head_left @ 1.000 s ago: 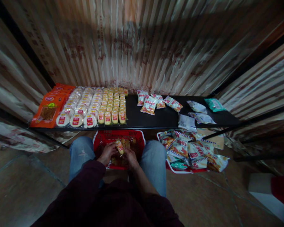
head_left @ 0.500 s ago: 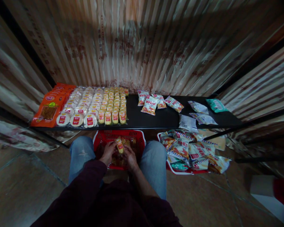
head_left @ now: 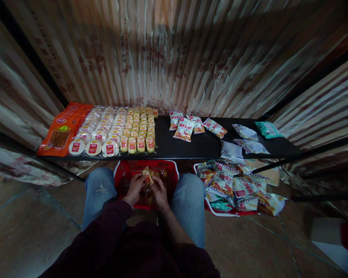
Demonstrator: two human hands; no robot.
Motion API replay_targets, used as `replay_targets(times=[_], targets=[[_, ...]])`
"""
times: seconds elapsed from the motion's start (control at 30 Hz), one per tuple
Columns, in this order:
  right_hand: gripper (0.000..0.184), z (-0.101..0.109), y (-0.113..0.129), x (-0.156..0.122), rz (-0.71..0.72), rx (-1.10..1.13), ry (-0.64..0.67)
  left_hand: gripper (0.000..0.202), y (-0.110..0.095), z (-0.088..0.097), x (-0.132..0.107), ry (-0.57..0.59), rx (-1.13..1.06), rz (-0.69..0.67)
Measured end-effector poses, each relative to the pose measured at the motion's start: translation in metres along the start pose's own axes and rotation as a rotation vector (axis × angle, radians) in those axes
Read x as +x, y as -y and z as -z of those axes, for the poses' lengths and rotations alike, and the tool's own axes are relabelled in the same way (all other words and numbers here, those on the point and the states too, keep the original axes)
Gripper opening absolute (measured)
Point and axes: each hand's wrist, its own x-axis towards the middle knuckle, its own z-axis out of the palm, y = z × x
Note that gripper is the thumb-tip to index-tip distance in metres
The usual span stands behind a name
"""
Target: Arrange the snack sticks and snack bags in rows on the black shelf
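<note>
Striped cloth full of folds at the back, with more of it on both sides. Dim light all over. Just in front of the cloth, one long black shelf. On its left end, flat orange packs, one lying on top of the next. Right beside them, three rows of round white packs with red labels. Next to those, rows of little yellow packs, all close together. Farther right, white snack bags with red letters, some touching. Then pale bags, and near the right end, one green bag.

Under the front edge, between two knees in blue jeans, one red basket with small packs inside, too dark to see well. Over this basket, one small wrapped snack, yellow with a red label, tilted with its top to the left. Left hand with bent fingers, gripping its left side. Right hand curled in too, holding its lower right side. Both closed around it, only as wide as the snack. Beside the right knee, another basket, heaped with snack bags.
</note>
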Motion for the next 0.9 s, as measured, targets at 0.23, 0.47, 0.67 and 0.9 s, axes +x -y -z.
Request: replay_targets(times=[0.23,0.47,0.67,0.9], targets=[[0.028,-0.001,0.006,-0.002,0.043,-0.012,0.025,0.024,0.002,-0.004,-0.001,-0.011,0.054,-0.019],[0.025,-0.002,0.007,-0.002,0.001,0.049,0.008,0.025,0.008,-0.005,0.003,0.002,-0.001,0.018],[0.031,-0.001,0.002,0.002,-0.029,0.062,-0.037,0.02,0.012,-0.001,0.011,0.012,-0.088,0.116],[0.035,0.002,-0.009,0.007,-0.028,0.112,-0.013,0.011,0.019,-0.001,0.017,-0.062,-0.166,0.258]])
